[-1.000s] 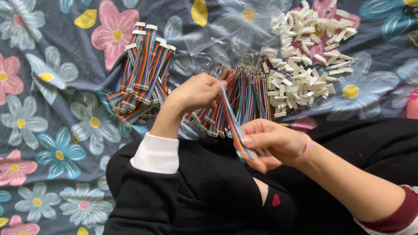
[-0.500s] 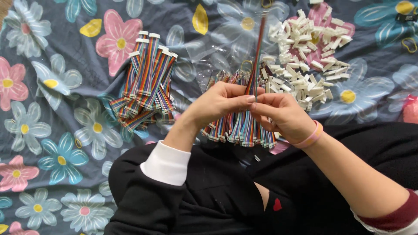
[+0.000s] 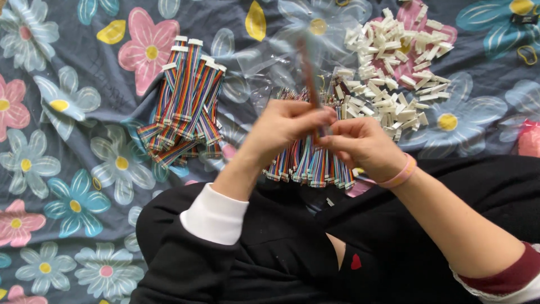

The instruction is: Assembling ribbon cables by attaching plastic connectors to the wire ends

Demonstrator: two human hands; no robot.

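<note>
My left hand (image 3: pixel 284 128) and my right hand (image 3: pixel 360 145) meet in the middle of the head view, both pinching one rainbow ribbon cable (image 3: pixel 308 73) that sticks up and away from me, blurred by motion. Under my hands lies a pile of loose ribbon cables (image 3: pixel 309 166) without end pieces. To the left rests a bundle of ribbon cables with white connectors (image 3: pixel 185 101) on their far ends. A heap of small white plastic connectors (image 3: pixel 394 73) lies at the upper right.
Everything sits on a dark blue bedspread with large flowers (image 3: pixel 62 169). A clear plastic bag (image 3: pixel 264 67) lies crumpled between the two cable piles. My black-clad lap (image 3: pixel 270 247) fills the lower part. A pink object (image 3: pixel 530 141) shows at the right edge.
My right hand lifted a cable from low beside my lap up to my left hand. The cable now points upward and has swung slightly left, held by both hands.
</note>
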